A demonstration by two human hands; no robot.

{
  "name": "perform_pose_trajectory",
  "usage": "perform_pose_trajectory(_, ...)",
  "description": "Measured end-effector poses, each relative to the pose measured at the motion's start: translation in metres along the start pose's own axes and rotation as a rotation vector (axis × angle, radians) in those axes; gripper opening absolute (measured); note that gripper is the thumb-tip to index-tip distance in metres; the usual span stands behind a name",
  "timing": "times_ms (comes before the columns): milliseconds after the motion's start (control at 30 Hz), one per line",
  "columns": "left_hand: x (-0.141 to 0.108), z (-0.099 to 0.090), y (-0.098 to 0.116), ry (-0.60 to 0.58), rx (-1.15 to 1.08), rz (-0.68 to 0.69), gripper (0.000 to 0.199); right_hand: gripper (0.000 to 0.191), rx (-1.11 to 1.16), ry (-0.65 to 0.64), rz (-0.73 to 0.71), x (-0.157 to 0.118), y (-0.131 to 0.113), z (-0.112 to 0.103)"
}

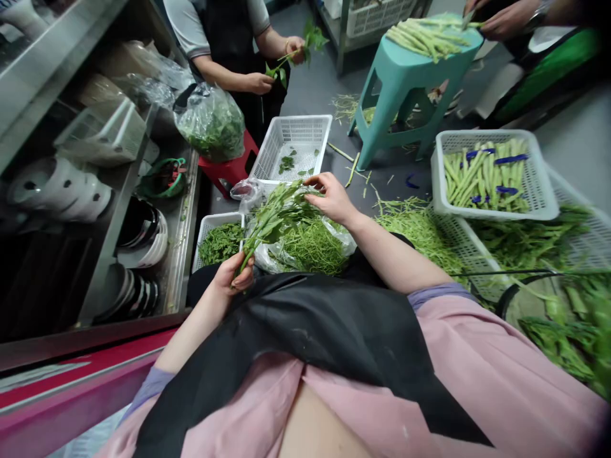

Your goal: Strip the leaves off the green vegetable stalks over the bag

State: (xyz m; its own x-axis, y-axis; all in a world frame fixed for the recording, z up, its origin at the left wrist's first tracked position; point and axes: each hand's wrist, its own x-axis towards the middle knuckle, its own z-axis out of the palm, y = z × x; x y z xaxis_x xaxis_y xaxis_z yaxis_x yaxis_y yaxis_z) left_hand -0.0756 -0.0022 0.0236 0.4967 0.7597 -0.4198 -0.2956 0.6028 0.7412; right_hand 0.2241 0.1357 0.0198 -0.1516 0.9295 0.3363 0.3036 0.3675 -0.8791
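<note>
My left hand is closed around the stems of a bunch of leafy greens, held slantwise over my lap. At the bunch's leafy upper end is my right hand, its thumb and fingers bent around the tips; whether it pinches a stem or leaf is too small to make out. Below the bunch, an open clear plastic bag holds a heap of thin green stems. Left of it stands a small white basket filled with green leaves.
Ahead is a white basket with a few leaves. A co-worker holds greens beside a bagged heap. A teal stool bears asparagus-like stalks; another person's hand is there. Metal shelving lines the left.
</note>
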Motion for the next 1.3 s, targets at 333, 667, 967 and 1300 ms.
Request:
perform_pose_trajectory(333,0.000,0.030,0.016,0.272,0.405,0.090,0.039,0.015,0.249,0.105,0.070,-0.022,-0.011,-0.011)
perform_pose_trajectory(667,0.007,0.048,0.019,0.453,0.513,0.298,0.043,0.025,0.221,0.225,0.003,-0.038,-0.003,-0.018)
perform_pose_trajectory(967,0.008,0.053,0.019,0.461,0.556,0.292,0.040,0.034,0.188,0.127,0.047,-0.043,-0.017,-0.015)
perform_pose_trajectory(1300,0.001,0.037,0.018,0.413,0.268,0.186,0.046,0.033,0.000,0.552,0.113,-0.004,0.019,-0.048)
